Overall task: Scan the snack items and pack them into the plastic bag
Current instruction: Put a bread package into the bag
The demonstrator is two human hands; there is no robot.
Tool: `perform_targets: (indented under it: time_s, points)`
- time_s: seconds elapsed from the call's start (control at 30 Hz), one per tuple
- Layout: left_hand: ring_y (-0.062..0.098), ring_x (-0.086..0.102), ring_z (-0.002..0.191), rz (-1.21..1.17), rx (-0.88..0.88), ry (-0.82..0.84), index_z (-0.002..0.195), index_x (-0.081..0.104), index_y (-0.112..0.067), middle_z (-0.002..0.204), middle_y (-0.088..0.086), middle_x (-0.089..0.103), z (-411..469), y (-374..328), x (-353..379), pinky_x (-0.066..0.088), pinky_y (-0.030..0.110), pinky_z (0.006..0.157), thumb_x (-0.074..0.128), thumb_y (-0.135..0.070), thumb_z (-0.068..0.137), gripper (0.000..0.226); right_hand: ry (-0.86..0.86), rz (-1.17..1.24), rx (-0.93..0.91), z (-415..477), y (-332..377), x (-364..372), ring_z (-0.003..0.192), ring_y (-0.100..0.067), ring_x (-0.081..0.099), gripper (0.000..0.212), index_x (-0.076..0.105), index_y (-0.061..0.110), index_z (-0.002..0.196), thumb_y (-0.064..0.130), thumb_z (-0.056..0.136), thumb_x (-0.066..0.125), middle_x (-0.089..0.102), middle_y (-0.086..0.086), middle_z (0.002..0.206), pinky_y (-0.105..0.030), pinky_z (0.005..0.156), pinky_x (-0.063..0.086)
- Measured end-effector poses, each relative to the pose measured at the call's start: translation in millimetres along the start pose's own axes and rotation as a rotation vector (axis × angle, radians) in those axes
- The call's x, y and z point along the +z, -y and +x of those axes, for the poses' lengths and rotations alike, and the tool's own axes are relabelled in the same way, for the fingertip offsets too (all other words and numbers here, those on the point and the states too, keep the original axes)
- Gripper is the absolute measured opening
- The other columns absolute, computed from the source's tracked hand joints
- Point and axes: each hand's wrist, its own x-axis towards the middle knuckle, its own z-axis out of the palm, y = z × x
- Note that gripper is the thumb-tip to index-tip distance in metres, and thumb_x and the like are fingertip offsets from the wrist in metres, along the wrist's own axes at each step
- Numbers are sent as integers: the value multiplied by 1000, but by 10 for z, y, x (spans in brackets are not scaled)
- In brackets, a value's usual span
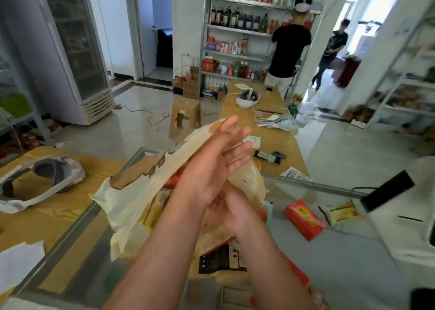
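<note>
Both on plastic bag (131,199), long axis near-L to far-R: L hand (207,171) grip released, R hand (240,213) unclear

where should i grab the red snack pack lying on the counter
Across its two long edges near the middle, coming down from above. The red snack pack lies flat on the counter, a slim block with its broad face up, and both long edges look free; the yellow packet sits apart on its right.

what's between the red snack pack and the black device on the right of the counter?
A yellow snack packet lies flat on the counter, between the red snack pack and the black device. The head view shows it.
</note>
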Motion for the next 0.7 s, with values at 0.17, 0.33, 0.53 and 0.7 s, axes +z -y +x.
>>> perform_targets:
  time_s: [0.17,0.33,0.53,0.7]
  points:
    - [9,68,79,-50,-166,100,109,64,-26,100,-2,74,52,470,246,55,22,69,52,-15,95,21,-98,-152,-83,-431,-7,-549,79,-25,64,26,64,-2,107,14,94,49,68,-18,94,-33,68,55]
    - [6,69,79,83,-293,118,109,64,-24,99,-6,75,106,961,444,53,21,65,53,-17,97,18,-549,-447,-205,-734,-96,-1250,71,-21,68,14,64,8,98,12,95,51,70,-13,95,-32,67,56]
    - [8,64,76,222,-438,70,100,66,-25,94,-6,75,235,1598,765,47,23,67,53,-18,98,15,-760,-542,-223,-823,-65,-2124,76,-21,64,12,61,10,99,11,89,57,65,-13,94,-29,62,55]
    - [8,60,73,309,-516,-92,98,66,-26,93,-8,74,447,2084,991,44,23,63,56,-20,96,12,-760,-688,-231,-677,31,-2678,97,-23,62,14,58,21,97,17,85,63,60,1,99,-38,87,51]
